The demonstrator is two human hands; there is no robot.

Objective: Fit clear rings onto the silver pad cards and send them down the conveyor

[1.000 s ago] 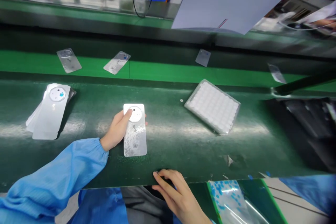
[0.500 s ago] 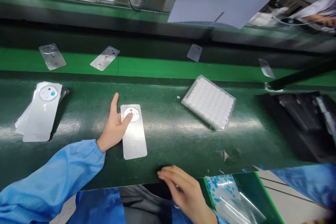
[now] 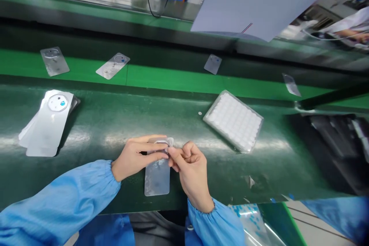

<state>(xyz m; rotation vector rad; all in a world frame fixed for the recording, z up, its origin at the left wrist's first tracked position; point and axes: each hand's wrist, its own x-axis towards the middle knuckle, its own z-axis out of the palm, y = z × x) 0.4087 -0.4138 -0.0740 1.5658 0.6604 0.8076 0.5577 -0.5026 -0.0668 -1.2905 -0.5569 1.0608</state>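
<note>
A thin silver-grey phone back panel (image 3: 157, 178) with a ring at its upper end lies near the front of the green bench. My left hand (image 3: 137, 156) grips it from the left, fingers stretched across its upper part. My right hand (image 3: 191, 167) is closed in a pinch against the panel's upper right edge, by the ring; what its fingertips hold is hidden. At the left rests a fanned stack of similar panels (image 3: 47, 130), the top one with a round camera area and a blue dot.
A clear tray of white round pieces (image 3: 235, 121) sits right of centre. Several panels, one here (image 3: 113, 66), lie on the bright green strip behind. Black sheets (image 3: 325, 138) lie far right. A bag with blue dots (image 3: 250, 219) is below the bench edge.
My right hand has come up from the bench edge to the panel and pinches beside my left fingers. The panel now sits lower and looks duller, its ring partly covered.
</note>
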